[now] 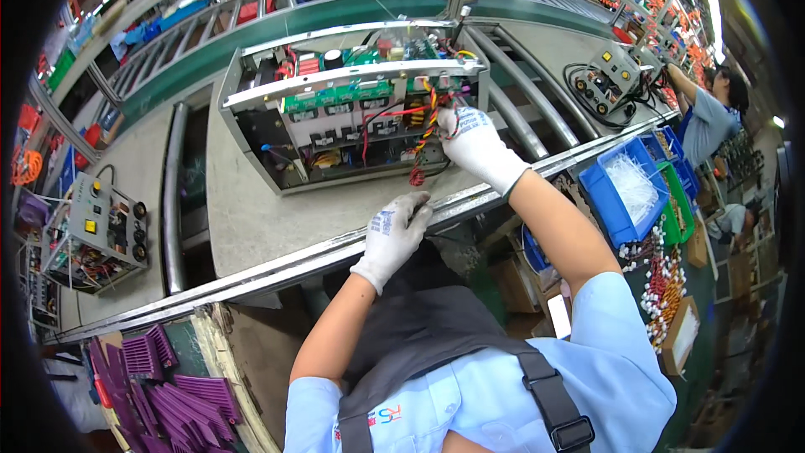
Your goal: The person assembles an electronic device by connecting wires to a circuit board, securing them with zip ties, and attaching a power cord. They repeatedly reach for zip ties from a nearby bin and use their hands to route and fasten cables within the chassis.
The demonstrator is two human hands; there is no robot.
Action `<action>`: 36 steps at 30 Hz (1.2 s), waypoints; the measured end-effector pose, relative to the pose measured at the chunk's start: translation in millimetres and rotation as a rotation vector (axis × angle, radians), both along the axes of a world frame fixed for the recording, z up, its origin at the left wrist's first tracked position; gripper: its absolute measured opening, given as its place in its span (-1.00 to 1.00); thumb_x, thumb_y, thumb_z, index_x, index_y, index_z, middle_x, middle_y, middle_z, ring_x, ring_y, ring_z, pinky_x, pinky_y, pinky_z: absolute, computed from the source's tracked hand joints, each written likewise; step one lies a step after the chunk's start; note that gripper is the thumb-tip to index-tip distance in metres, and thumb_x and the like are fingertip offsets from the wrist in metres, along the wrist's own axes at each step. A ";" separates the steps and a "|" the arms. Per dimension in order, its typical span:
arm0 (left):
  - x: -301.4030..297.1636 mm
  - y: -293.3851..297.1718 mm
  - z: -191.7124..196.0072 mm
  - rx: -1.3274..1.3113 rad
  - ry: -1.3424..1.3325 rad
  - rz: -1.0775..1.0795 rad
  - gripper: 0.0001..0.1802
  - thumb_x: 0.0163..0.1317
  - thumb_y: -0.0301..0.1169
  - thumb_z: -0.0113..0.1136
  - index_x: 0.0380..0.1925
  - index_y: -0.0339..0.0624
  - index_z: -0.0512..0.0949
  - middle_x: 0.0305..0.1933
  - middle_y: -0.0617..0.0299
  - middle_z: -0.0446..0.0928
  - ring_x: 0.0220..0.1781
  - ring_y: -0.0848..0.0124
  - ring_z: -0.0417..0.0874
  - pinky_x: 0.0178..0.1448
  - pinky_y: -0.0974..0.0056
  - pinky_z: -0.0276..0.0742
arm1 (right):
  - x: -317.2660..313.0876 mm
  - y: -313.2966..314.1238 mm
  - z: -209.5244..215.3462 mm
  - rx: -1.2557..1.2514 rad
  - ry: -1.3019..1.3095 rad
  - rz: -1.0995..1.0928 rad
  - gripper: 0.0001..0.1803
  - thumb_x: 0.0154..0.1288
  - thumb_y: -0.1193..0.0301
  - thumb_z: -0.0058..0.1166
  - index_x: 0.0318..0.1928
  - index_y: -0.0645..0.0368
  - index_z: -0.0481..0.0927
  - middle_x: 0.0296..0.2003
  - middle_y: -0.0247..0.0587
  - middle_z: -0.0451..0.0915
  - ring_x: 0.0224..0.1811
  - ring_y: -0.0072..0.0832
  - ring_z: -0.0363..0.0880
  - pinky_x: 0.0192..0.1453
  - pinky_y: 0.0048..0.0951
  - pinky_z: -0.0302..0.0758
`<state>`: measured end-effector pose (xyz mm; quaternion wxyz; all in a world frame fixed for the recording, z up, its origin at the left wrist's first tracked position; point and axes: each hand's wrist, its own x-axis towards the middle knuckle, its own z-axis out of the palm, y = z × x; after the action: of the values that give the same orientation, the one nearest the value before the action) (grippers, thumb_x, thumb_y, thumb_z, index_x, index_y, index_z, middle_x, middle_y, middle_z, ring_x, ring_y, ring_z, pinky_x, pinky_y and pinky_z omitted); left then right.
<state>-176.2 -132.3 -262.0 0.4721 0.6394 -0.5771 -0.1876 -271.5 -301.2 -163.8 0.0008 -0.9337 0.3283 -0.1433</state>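
Note:
An open metal chassis (262, 136) stands on a grey board in front of me, with green circuit boards (344, 99) and wiring showing inside. At its right end my right hand (480, 149), in a white glove, is closed on wires beside a twisted red, yellow and black wire bundle (432, 117). The bundle hangs down the chassis front, and its lower end forms a red coil (417, 176). My left hand (392, 233), also gloved, is at the bench's metal edge below that coil. Its fingers are slightly bent and apart, holding nothing I can see.
Metal rollers (524, 117) run either side of the board. Similar units stand left (96, 222) and right (610, 75). Purple plastic strips (189, 411) lie at lower left. A blue bin (625, 193) of white ties and a green bin (676, 201) are right, near another person (713, 117).

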 end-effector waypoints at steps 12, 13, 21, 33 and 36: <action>-12.8 -2.4 -9.9 0.157 0.046 0.047 -0.70 0.31 -0.29 0.07 -0.12 -0.27 0.60 -0.13 -0.04 0.63 -0.04 0.05 0.63 0.07 0.15 0.51 | -24.7 -7.4 -24.6 -0.091 0.038 0.216 -0.79 0.15 0.55 -0.06 -0.20 0.17 0.57 -0.30 0.05 0.59 -0.27 -0.06 0.64 -0.23 -0.10 0.57; -11.4 -5.7 -5.3 0.136 0.025 0.028 -0.71 0.31 -0.32 0.08 -0.10 -0.27 0.60 -0.20 -0.01 0.63 -0.13 0.16 0.64 -0.03 0.19 0.51 | -24.1 -7.3 -20.6 -0.071 0.055 0.204 -0.80 0.16 0.54 -0.06 -0.21 0.18 0.58 -0.28 0.05 0.59 -0.25 -0.07 0.64 -0.20 -0.11 0.57; 38.7 -39.1 166.3 -0.722 -0.710 0.357 -0.78 0.18 -0.38 0.26 -0.18 -0.19 0.61 -0.20 0.06 0.65 -0.19 0.11 0.66 -0.11 0.11 0.51 | -50.1 -2.4 -45.0 0.170 -0.358 0.297 -0.61 0.23 0.49 -0.02 0.09 0.25 0.47 0.02 0.21 0.50 -0.08 0.08 0.57 -0.02 -0.07 0.52; 23.3 21.4 137.1 -0.400 -0.851 0.480 -0.84 0.21 -0.24 0.18 -0.35 -0.05 0.60 -0.38 0.29 0.56 -0.27 0.26 0.54 -0.01 0.14 0.26 | -102.8 1.0 19.5 0.712 -1.213 0.252 -0.59 0.39 0.45 0.06 0.19 0.34 0.44 0.03 -0.19 0.57 0.08 -0.54 0.51 0.20 -0.52 0.39; 20.5 34.5 130.1 -0.339 -0.844 0.452 -0.82 0.21 -0.26 0.20 -0.26 -0.07 0.61 -0.25 0.23 0.59 -0.15 0.21 0.54 0.08 0.11 0.26 | -79.2 -11.2 25.8 0.646 -1.188 0.317 -0.60 0.45 0.38 -0.02 0.21 0.29 0.45 0.06 -0.25 0.56 0.11 -0.57 0.48 0.25 -0.49 0.35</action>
<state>-155.8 -97.8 -131.8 0.3236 0.6828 -0.5871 0.2905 -350.8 -312.4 -138.0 0.4793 -0.6868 0.1581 -0.5231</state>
